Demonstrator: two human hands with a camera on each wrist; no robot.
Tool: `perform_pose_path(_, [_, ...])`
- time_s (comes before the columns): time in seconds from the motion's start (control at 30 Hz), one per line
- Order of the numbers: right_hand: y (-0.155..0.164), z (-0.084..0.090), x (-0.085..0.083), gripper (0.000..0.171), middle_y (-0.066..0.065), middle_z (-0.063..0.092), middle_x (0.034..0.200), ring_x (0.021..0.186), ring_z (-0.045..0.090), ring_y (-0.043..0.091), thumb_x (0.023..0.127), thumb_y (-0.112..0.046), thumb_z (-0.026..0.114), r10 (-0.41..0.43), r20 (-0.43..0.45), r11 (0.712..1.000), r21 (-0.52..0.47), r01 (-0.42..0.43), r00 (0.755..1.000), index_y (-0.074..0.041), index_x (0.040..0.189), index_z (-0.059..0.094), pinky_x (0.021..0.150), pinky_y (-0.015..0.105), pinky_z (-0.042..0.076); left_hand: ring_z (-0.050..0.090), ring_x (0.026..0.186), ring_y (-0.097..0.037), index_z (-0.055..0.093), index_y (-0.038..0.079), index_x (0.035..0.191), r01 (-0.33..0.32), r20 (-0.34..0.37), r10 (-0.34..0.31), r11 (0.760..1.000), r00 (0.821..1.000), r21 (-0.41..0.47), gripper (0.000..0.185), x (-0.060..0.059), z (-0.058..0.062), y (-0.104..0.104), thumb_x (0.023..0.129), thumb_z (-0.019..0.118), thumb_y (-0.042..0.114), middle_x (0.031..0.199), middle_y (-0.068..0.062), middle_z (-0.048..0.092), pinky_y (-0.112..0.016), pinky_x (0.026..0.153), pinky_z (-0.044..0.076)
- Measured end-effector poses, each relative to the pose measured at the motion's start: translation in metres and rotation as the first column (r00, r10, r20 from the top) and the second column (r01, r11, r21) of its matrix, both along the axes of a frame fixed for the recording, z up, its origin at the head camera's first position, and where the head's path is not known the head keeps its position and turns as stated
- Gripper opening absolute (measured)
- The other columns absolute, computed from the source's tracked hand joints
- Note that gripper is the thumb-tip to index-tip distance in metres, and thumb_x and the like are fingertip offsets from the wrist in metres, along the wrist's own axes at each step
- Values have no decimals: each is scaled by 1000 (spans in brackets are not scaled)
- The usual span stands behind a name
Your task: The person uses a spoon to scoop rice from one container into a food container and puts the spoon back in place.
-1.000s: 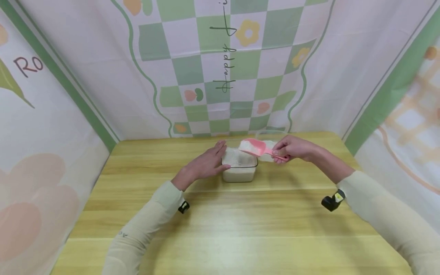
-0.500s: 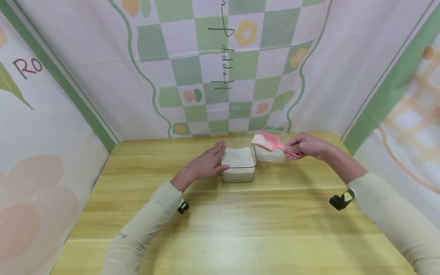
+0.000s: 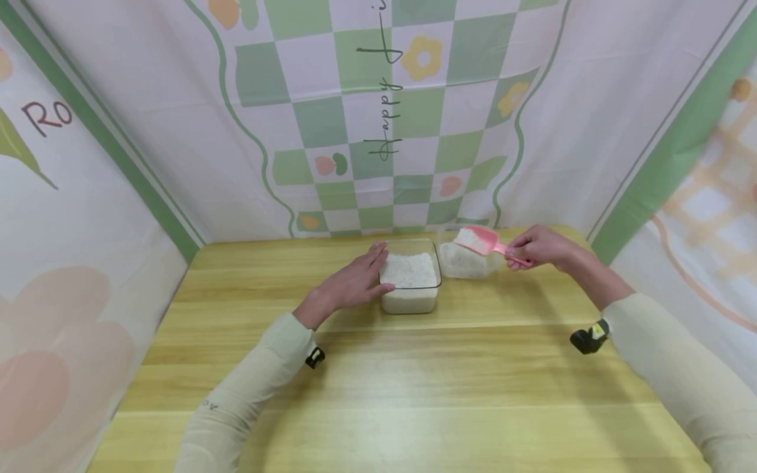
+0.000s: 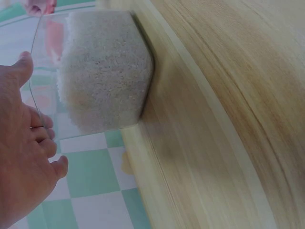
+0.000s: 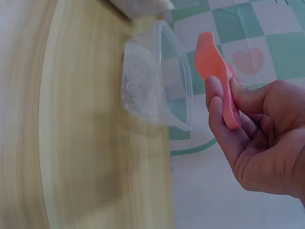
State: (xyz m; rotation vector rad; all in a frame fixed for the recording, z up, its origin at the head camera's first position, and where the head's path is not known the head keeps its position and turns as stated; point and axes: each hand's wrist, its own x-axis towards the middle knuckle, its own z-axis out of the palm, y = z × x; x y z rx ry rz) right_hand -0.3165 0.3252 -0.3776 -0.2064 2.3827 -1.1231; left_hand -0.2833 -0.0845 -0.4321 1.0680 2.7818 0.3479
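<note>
In the head view my left hand (image 3: 355, 279) lies against the left side of a glass container (image 3: 409, 303) of white rice (image 3: 408, 269). Its thumb reaches over the near rim and its fingers extend along the side. My right hand (image 3: 541, 246) pinches the handle of a pink scoop (image 3: 486, 240), which carries a heap of rice. The scoop's bowl is over a clear plastic tub (image 3: 467, 270), right of the glass container. The right wrist view shows the scoop (image 5: 212, 59) between thumb and fingers, with rice low in the tub (image 5: 159, 71).
Both containers stand near the back edge of a wooden table (image 3: 378, 394). Behind it hangs a checked cloth (image 3: 367, 118), and printed cloths flank both sides. Each sleeve bears a small black camera.
My right hand has moved right with the loaded scoop, from above the glass container to above the plastic tub. The left hand stays at the glass container.
</note>
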Motion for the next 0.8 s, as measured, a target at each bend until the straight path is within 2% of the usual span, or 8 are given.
perform_pose_path(0.2, [1, -5, -7, 34, 10, 75, 80, 70, 71, 13, 101, -5, 55, -7, -70, 997, 71, 12, 998, 25, 117, 57, 65, 21, 59, -2, 157, -24, 7, -2, 159, 0, 6, 0, 1000, 1000, 6, 84, 0, 0, 0, 105, 36, 56, 169, -15, -1, -39, 128, 10])
perform_pose_path(0.43, [-3, -8, -9, 31, 12, 75, 78, 68, 72, 14, 99, -7, 59, -10, -164, 987, 158, 36, 986, 22, 110, 63, 61, 22, 59, -1, 157, -25, 8, -2, 158, 3, -1, -3, 1000, 1000, 8, 84, -1, 0, 0, 104, 36, 56, 169, -16, 0, -39, 128, 10])
perform_pose_path(0.8, [-6, -7, -10, 28, 8, 74, 74, 68, 72, 17, 98, -8, 60, 13, -208, 969, 245, 40, 978, 18, 107, 66, 62, 26, 60, 0, 157, -24, 8, -3, 158, -1, -9, 1, 1000, 1000, 8, 85, -1, -1, -1, 104, 36, 57, 169, -16, -1, -37, 128, 10])
